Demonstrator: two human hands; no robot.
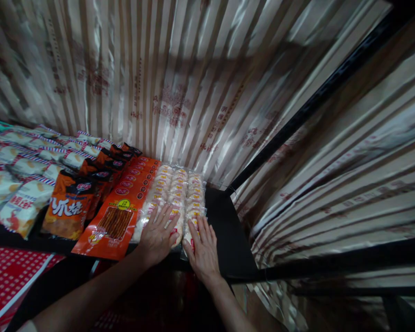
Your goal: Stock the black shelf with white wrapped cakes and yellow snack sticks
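Note:
Rows of clear snack packets (178,189), with pale round pieces inside, lie on a dark shelf (228,230). My left hand (158,235) rests flat on the near end of the left and middle rows, fingers spread. On the near end of the right row lies my right hand (204,246), its fingers stretched out. Neither hand grips anything. Left of the rows is a large flat orange snack bag (124,214) with brown sticks pictured on it. The nearest packets are partly hidden under my fingers.
Orange-and-black snack bags (68,205) stand left of the flat bag, with several rows of white snack bags (27,203) beyond. A pleated printed curtain (173,92) hangs behind. A black slanting bar (297,106) rises at the right. A red patterned sheet (10,276) shows lower left.

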